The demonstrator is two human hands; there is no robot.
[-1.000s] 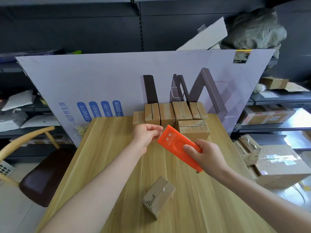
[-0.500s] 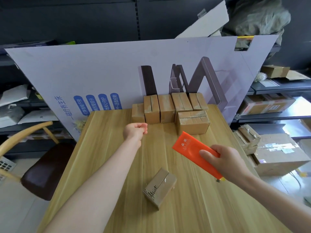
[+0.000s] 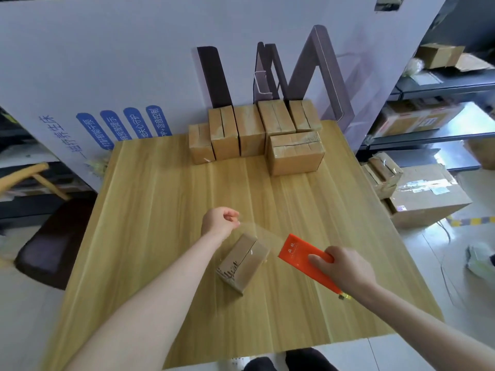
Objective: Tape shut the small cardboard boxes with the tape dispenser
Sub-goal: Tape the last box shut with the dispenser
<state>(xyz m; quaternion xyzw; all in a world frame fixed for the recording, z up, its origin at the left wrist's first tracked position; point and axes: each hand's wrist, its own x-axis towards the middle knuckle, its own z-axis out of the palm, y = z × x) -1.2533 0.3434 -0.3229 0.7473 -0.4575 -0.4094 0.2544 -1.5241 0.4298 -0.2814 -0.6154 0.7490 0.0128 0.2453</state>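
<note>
A small cardboard box (image 3: 242, 263) lies tilted near the middle of the wooden table (image 3: 166, 210). My right hand (image 3: 341, 271) grips an orange tape dispenser (image 3: 300, 254) just right of the box. A strip of clear tape (image 3: 263, 232) stretches from the dispenser's front over the box's far end to my left hand (image 3: 221, 222), which pinches the tape's free end just beyond the box.
Several small cardboard boxes (image 3: 251, 132) stand in a row at the table's far edge, one more box (image 3: 296, 153) in front of them. A large printed board (image 3: 134, 76) leans behind. A chair (image 3: 45, 236) stands left; bigger cartons (image 3: 426, 199) lie on the floor right.
Both hands came down toward the near box, and a strip of tape is now drawn out between them. The camera tilted down and moved closer.
</note>
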